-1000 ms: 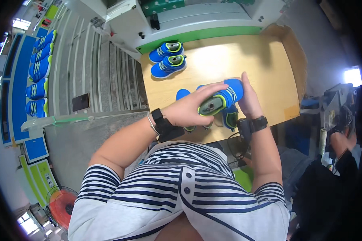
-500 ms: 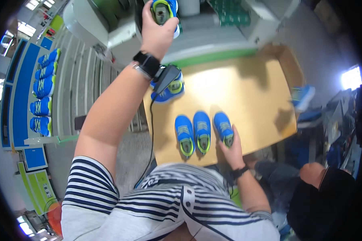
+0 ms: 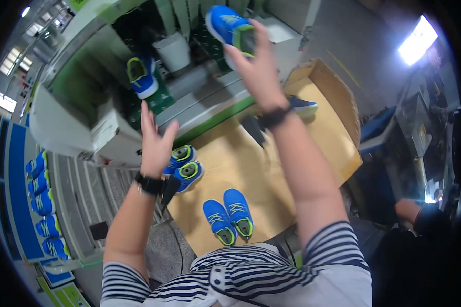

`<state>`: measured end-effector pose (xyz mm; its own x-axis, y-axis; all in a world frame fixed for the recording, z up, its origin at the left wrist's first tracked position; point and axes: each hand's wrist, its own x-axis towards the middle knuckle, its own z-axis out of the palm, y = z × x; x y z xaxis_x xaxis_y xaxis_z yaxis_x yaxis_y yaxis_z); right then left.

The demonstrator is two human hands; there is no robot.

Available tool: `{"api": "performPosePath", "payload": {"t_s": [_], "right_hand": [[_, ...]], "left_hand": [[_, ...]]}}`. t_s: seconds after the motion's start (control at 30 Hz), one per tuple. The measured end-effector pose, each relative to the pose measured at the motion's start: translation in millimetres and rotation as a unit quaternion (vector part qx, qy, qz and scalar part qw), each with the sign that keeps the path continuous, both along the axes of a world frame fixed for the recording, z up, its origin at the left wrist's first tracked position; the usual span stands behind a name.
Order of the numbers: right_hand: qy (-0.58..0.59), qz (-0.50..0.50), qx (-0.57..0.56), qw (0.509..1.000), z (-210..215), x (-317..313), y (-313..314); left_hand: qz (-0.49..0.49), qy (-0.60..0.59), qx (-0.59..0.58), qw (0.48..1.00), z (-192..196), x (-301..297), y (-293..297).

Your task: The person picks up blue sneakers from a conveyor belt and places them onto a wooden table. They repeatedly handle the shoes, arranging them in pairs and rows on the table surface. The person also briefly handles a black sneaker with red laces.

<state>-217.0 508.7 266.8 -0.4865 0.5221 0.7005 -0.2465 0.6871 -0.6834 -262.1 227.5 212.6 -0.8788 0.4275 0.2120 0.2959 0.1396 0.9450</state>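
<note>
My left hand (image 3: 157, 146) is open, fingers apart, just short of a blue sneaker (image 3: 147, 84) with a white sole. That sneaker lies on a green mat (image 3: 164, 99) inside the white machine. Held up at the machine's right side is another blue sneaker (image 3: 229, 23), gripped at its heel end by my right hand (image 3: 261, 74), slightly blurred. Side by side on the tan worktop (image 3: 225, 153) are two blue sneakers with lime linings, a left one (image 3: 216, 217) and a right one (image 3: 236, 207). Two more sneakers (image 3: 188, 173) rest by my left wrist.
The machine's green front edge (image 3: 210, 123) borders the worktop; a white cylinder (image 3: 173, 51) stands inside. Another sneaker (image 3: 303, 106) lies near a cardboard flap (image 3: 338, 97). Several sneakers (image 3: 43, 202) line a rack at left. A person's hand (image 3: 407, 210) shows at right.
My left hand has let go of its sneaker, now in the machine. The right hand has lifted the rightmost sneaker from the worktop up to the machine. The view has turned.
</note>
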Motion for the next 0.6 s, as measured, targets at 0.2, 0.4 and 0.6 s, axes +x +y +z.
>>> {"api": "performPosePath", "payload": {"t_s": [0.2, 0.4, 0.6], "right_hand": [[-0.063, -0.017, 0.048, 0.997, -62, -57, 17], [-0.266, -0.225, 0.158, 0.924, -199, 104, 151], [-0.658, -0.068, 0.131, 0.738, -178, 166, 153]], "left_hand": [[-0.06, -0.175, -0.059, 0.981, -46, 88, -114], [0.07, -0.295, -0.176, 0.937, -59, 143, -204], [0.001, -0.31, -0.168, 0.936, -66, 147, -175]]}}
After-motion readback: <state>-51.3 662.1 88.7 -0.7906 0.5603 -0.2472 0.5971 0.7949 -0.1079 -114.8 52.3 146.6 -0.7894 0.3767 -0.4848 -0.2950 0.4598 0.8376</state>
